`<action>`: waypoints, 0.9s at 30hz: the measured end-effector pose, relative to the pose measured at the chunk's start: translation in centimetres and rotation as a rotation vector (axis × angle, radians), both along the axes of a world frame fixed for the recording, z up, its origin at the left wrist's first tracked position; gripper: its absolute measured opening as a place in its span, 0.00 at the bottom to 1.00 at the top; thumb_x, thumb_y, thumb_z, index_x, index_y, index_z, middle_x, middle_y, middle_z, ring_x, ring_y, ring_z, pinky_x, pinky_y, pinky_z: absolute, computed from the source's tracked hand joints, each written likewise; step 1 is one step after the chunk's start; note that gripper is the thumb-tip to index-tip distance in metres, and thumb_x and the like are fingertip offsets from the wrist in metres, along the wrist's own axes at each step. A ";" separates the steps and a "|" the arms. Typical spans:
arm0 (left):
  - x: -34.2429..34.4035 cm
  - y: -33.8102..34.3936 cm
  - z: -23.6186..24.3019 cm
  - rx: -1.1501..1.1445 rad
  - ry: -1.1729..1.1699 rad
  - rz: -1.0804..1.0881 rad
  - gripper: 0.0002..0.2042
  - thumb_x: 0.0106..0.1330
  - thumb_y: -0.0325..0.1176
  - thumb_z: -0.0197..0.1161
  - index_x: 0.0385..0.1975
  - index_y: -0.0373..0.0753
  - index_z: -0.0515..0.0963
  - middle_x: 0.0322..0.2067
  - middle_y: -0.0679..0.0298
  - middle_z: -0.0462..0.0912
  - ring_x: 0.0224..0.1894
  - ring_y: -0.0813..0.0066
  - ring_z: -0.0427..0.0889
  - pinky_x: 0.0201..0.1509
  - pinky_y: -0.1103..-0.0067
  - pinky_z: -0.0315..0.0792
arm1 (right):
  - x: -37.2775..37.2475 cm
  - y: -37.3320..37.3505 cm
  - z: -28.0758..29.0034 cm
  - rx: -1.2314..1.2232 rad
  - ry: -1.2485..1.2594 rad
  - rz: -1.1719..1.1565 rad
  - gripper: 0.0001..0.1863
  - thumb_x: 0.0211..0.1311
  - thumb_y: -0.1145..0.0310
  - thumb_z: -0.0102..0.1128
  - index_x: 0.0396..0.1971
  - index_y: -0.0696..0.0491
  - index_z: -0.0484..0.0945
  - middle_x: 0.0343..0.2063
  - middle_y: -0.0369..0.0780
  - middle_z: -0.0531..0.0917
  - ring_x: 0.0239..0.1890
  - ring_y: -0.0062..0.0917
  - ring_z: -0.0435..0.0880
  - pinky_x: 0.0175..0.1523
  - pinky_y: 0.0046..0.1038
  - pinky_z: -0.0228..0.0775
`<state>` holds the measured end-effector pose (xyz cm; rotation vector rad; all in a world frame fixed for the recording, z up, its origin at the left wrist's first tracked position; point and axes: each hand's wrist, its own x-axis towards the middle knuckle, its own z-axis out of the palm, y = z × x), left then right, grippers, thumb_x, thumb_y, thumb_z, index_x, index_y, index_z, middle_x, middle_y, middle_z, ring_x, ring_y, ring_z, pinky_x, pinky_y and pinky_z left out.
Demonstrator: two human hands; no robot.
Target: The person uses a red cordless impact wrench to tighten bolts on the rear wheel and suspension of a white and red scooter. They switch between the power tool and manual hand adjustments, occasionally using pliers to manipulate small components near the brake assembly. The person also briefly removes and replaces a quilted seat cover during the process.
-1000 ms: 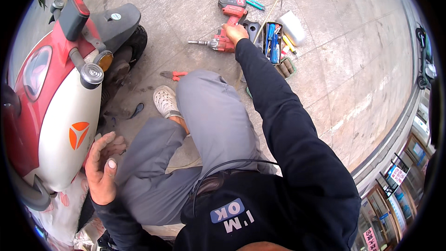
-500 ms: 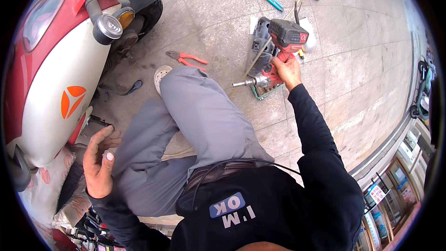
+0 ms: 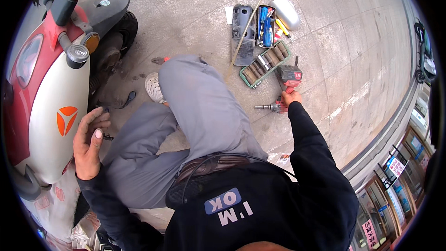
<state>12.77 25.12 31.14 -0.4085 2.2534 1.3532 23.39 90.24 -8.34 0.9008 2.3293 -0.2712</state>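
Note:
My right hand [image 3: 291, 97] is wrapped around the grip of a red and black cordless impact wrench [image 3: 289, 78]. A metal socket [image 3: 263, 107] on its nose points left, and the tool is low over the floor or resting on it; I cannot tell which. Just beyond lies a green tray [image 3: 246, 81] with a row of sockets. My left hand [image 3: 89, 146] holds nothing, its fingers bent and its thumb apart, beside the red and white scooter [image 3: 51, 121] and my left knee.
Past the socket tray lie a dark plastic cover [image 3: 242, 23], a box of blue-handled screwdrivers [image 3: 268, 30], a yellow utility knife [image 3: 282, 28] and a white shell [image 3: 286, 11]. Pliers [image 3: 159, 60] lie partly behind my knee. A thin pale cord [image 3: 251, 21] crosses the dark cover.
My right hand has brought the impact wrench down and nearer, off the tools, so the socket tray and screwdriver box now show. My left hand keeps its bent shape. The view has shifted.

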 end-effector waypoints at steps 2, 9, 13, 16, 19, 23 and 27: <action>-0.5 0.4 0.1 -0.037 -0.017 -0.054 0.24 0.71 0.35 0.58 0.62 0.28 0.68 0.51 0.53 0.79 0.51 0.70 0.78 0.61 0.74 0.69 | -1.1 -1.8 1.8 0.088 0.036 -0.081 0.27 0.50 0.46 0.65 0.38 0.56 0.85 0.38 0.53 0.86 0.43 0.47 0.86 0.51 0.43 0.75; -1.3 1.0 0.2 -0.049 -0.026 -0.086 0.23 0.71 0.34 0.57 0.62 0.29 0.69 0.51 0.54 0.79 0.52 0.70 0.78 0.61 0.75 0.69 | -14.5 -16.6 7.7 -0.181 0.391 0.471 0.21 0.56 0.59 0.63 0.48 0.49 0.74 0.37 0.50 0.83 0.41 0.48 0.84 0.47 0.47 0.74; -1.5 1.4 -0.1 -0.048 0.013 -0.129 0.23 0.71 0.34 0.58 0.62 0.28 0.69 0.50 0.53 0.79 0.52 0.69 0.78 0.61 0.74 0.69 | -25.0 -24.5 3.7 -0.099 0.597 0.991 0.16 0.54 0.59 0.62 0.42 0.48 0.81 0.37 0.46 0.81 0.42 0.40 0.82 0.53 0.43 0.64; -1.4 2.0 -0.2 -0.059 0.022 -0.136 0.23 0.70 0.35 0.58 0.62 0.28 0.69 0.50 0.53 0.79 0.52 0.69 0.78 0.59 0.74 0.70 | -29.3 -25.6 0.6 0.090 0.428 1.273 0.14 0.56 0.59 0.61 0.39 0.47 0.86 0.37 0.44 0.81 0.48 0.38 0.79 0.56 0.45 0.59; 0.1 1.6 0.5 -0.062 -0.015 -0.103 0.24 0.70 0.36 0.59 0.62 0.29 0.69 0.50 0.54 0.79 0.51 0.70 0.78 0.57 0.75 0.71 | -28.8 -24.8 1.0 0.095 0.379 1.304 0.18 0.54 0.54 0.65 0.44 0.44 0.85 0.40 0.43 0.79 0.50 0.38 0.77 0.56 0.46 0.60; 1.2 0.3 -0.5 -0.043 -0.054 -0.075 0.25 0.69 0.38 0.60 0.62 0.30 0.69 0.50 0.55 0.79 0.49 0.70 0.78 0.54 0.76 0.72 | -26.7 -21.2 4.7 0.055 0.380 1.197 0.19 0.57 0.49 0.65 0.42 0.45 0.81 0.39 0.45 0.78 0.48 0.39 0.79 0.50 0.48 0.65; 2.3 -0.9 -1.0 -0.040 -0.055 -0.077 0.24 0.69 0.36 0.59 0.61 0.30 0.69 0.49 0.54 0.79 0.49 0.70 0.78 0.55 0.76 0.72 | -25.7 -18.3 6.1 0.002 0.449 1.225 0.21 0.60 0.46 0.61 0.32 0.51 0.83 0.30 0.46 0.81 0.38 0.40 0.83 0.47 0.41 0.69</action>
